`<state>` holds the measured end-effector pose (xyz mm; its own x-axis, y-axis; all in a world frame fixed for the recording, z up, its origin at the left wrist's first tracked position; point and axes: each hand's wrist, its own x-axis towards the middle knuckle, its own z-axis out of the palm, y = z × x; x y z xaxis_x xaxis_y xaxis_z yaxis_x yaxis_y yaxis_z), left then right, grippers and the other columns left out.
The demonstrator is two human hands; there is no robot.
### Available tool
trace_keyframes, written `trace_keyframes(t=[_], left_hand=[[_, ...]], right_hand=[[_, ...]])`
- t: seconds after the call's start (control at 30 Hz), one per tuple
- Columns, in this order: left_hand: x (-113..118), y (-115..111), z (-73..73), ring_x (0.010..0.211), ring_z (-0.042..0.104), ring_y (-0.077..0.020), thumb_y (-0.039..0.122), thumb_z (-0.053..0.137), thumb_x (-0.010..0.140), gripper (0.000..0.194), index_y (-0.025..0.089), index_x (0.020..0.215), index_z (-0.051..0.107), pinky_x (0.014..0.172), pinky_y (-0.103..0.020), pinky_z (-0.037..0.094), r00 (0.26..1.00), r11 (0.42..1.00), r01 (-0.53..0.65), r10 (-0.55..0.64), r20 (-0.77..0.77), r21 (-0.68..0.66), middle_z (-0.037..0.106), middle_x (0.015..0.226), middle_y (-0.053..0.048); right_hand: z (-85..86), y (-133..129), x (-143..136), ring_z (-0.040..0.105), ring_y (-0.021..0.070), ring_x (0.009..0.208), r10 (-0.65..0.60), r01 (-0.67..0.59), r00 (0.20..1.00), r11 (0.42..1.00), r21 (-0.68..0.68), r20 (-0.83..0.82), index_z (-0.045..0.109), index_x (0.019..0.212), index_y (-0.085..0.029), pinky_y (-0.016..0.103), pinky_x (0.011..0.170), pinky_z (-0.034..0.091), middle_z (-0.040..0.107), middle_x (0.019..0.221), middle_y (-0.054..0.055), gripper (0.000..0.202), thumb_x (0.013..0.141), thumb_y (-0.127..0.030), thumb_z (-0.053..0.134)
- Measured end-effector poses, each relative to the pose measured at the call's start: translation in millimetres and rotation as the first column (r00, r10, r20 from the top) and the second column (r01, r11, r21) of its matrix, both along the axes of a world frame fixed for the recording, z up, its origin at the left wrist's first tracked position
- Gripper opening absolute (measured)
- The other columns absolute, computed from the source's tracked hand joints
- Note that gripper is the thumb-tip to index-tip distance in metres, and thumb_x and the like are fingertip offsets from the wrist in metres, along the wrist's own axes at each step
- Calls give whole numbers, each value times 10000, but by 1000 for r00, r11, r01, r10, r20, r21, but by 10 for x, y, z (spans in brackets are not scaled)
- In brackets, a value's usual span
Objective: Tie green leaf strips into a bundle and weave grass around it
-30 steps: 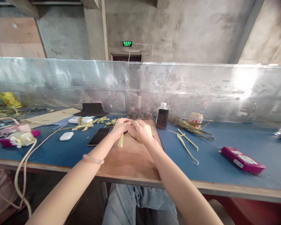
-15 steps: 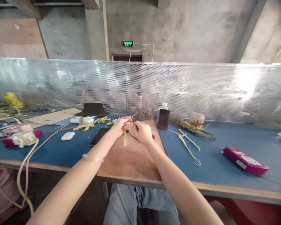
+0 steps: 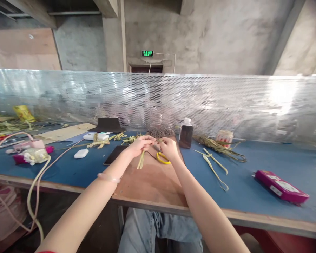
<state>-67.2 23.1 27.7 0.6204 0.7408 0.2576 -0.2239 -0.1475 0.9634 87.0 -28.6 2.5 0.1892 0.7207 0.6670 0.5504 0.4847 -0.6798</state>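
Over the brown board (image 3: pixel 147 186), my left hand (image 3: pixel 140 147) is closed on a small bundle of pale green plant strips (image 3: pixel 140 161), whose loose ends hang below the fingers. My right hand (image 3: pixel 169 148) meets it fingertip to fingertip, pinching the far part of the strips (image 3: pixel 158 140). Just under the right hand are scissors with yellow handles (image 3: pixel 163 159); their blades are mostly hidden. A thin dark line, perhaps a cord, runs between the hands. Behind the hands lies a heap of grey-brown cord (image 3: pixel 160 132).
A dark bottle with a white cap (image 3: pixel 186 133) stands right of the board. Further right are dried leaves (image 3: pixel 221 149), loose strips (image 3: pixel 213 165) and a magenta packet (image 3: pixel 281 187). A black flat object (image 3: pixel 116 155), white case (image 3: pixel 81 154) and cables (image 3: pixel 33 179) lie left. A perforated metal screen (image 3: pixel 226 102) closes the back.
My right hand has turned and come up to the left hand's fingertips. The yellow scissor handles now show beneath it. The whole view has shifted slightly.
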Motion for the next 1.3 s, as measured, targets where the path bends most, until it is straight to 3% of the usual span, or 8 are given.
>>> trace_keyframes(t=[0.27,0.57,0.67,0.77,0.9,1.0,1.13,1.3], left_hand=[[-50,-6,11,379,271,-10,212,722,642,132,97,680,669,375,-197,99,971,988,21,16,-240,152,593,592,-61],[-58,-9,-25,396,312,-39,252,676,658,127,129,688,676,398,-209,157,885,949,97,55,-462,299,646,636,-41],[-43,-22,-33,460,418,-74,230,668,636,101,141,672,699,445,-209,257,844,919,139,85,-530,369,659,631,-18],[-27,-15,-48,642,557,-139,205,656,615,79,153,636,711,621,-227,382,811,891,175,112,-574,420,677,644,-10],[-29,37,-73,743,589,-174,259,643,638,126,156,634,715,758,-250,390,777,870,183,157,-609,457,688,665,-11],[-50,87,-89,746,582,-177,315,638,655,181,150,615,702,755,-250,386,762,862,164,197,-617,479,682,673,-13],[-71,126,-114,605,534,-154,333,633,655,208,147,590,697,625,-246,372,725,868,121,254,-640,482,623,550,-3],[-54,153,-158,539,498,-140,323,645,622,187,151,601,715,569,-242,346,680,866,63,327,-656,497,597,496,11]], right_hand=[[35,26,172,416,100,432,251,-259,965,955,-144,-71,638,694,-139,208,435,319,513,501,-17,303,767,-369,456],[19,15,183,443,88,456,315,-301,949,924,-234,23,554,558,-148,191,457,339,521,507,-12,287,768,-309,441],[-21,54,177,470,95,466,313,-270,943,920,-285,116,571,562,-145,193,467,343,553,514,-5,277,766,-279,440],[-43,85,159,487,107,500,276,-198,930,933,-302,244,599,558,-145,202,495,330,577,526,0,249,746,-229,458],[-46,91,105,486,127,569,177,-70,894,962,-262,412,641,594,-150,225,541,313,625,619,25,258,764,-198,453],[-37,72,60,512,150,669,101,11,856,977,-212,508,677,697,-147,237,609,335,655,757,62,262,808,-203,446],[-16,20,2,519,186,911,52,56,791,986,-157,610,695,775,-154,255,787,337,649,943,95,243,839,-184,463],[23,-36,-23,564,169,785,105,72,721,972,-225,685,702,846,-153,236,672,349,680,897,86,295,881,-196,413]])
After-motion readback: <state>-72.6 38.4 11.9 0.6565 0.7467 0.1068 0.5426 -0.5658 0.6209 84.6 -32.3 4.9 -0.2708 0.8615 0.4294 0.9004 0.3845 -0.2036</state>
